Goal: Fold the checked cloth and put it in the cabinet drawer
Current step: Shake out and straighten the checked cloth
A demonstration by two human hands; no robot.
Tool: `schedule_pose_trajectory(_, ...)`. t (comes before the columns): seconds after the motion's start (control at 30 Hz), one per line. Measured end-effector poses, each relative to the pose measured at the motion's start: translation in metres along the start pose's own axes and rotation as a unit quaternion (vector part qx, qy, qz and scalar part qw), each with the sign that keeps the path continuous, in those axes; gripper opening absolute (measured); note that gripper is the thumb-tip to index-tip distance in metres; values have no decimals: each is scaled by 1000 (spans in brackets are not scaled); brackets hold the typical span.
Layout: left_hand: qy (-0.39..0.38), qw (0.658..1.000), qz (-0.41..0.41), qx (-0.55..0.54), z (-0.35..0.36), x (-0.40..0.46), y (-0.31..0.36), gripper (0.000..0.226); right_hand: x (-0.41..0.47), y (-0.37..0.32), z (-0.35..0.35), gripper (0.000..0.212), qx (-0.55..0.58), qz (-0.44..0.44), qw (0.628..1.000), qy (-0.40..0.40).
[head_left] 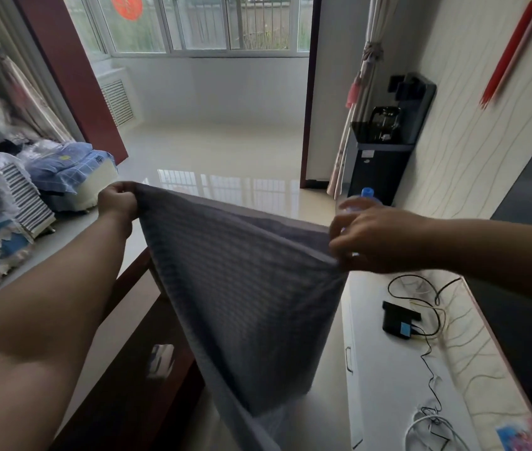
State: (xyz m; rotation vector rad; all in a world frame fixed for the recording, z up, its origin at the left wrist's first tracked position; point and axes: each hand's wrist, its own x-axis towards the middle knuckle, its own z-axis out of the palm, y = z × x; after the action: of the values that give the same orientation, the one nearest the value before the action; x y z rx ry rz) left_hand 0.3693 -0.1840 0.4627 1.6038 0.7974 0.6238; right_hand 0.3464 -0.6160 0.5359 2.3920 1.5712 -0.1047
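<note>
The checked cloth, grey-purple with a fine check, hangs in the air in front of me, spread between both hands and draping down toward the floor. My left hand pinches its upper left corner. My right hand grips the upper right edge, where the cloth bunches. The white cabinet stands low at the right, below my right arm; a drawer handle shows on its front. The drawer front looks closed.
On the cabinet top lie a small black device and tangled cables. A dark wooden table stands below the cloth. A black water dispenser and a water bottle are at the right wall. Bedding piles sit at the left.
</note>
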Motion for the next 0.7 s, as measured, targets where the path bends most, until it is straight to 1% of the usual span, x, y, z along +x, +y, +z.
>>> schedule_pose_trajectory(0.1,-2,1000,-6,-6,-3,1,-1,37,-5,5,-5,21,11,-18,998,65)
schedule_pose_trajectory(0.2,-5,1000,-7,-15,3,1,0,28,-3,-26,0,18,-13,-110,988,104)
schedule_pose_trajectory(0.27,-19,1000,-3,-12,11,-4,4,30,5,-51,7,15,-8,-194,974,114)
schedule_pose_trajectory(0.3,-27,1000,2,-7,16,-6,5,31,8,-60,10,15,2,-222,969,112)
schedule_pose_trajectory(0.33,-32,999,6,1,19,-8,5,32,11,-65,12,16,7,-235,966,109)
schedule_pose_trajectory(0.4,-30,1000,5,-1,20,-7,4,33,12,-62,13,16,-14,-225,969,103)
schedule_pose_trajectory(0.47,-14,1000,0,-4,14,-5,2,33,8,-47,11,20,-35,-178,979,95)
schedule_pose_trajectory(0.53,-2,1000,5,2,4,-2,2,35,3,-18,15,23,-24,-100,988,118)
schedule_pose_trajectory(0.6,-2,1000,13,9,-3,-1,4,40,1,16,17,24,37,19,987,158)
schedule_pose_trajectory(0.67,-31,999,33,26,-5,-5,11,39,1,46,21,18,120,153,969,154)
schedule_pose_trajectory(0.7,-47,997,47,31,-2,-7,16,38,3,57,23,15,142,199,959,144)
